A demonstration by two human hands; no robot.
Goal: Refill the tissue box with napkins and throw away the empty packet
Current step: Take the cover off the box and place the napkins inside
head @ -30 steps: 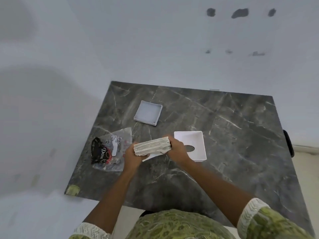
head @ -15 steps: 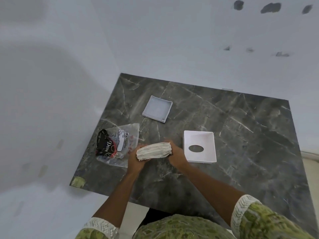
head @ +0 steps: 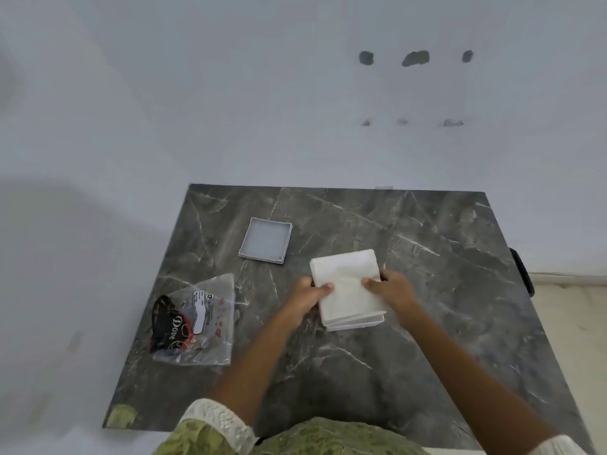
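Worktop (head: 427, 323) of dark grey marble carries all items. White folded napkin stack (head: 348, 284) covers the white tissue box (head: 358, 324), pinched between left hand (head: 307, 295) and right hand (head: 392, 289). Clear empty plastic packet (head: 197, 320) lies left of the hands.

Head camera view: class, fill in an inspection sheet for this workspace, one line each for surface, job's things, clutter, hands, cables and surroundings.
Surface: dark marble table, bare in most places.
Job's things: napkin stack lies over the white tissue box, whose edge shows beneath; grey lid lies apart, farther back; empty packet lies flat at the left.
Clutter: nothing seen.
Hands: left hand and right hand grip opposite sides of the stack.
Cables: nothing seen.
Surroundings: white wall with dark marks; black object at the table's right edge, unclear.
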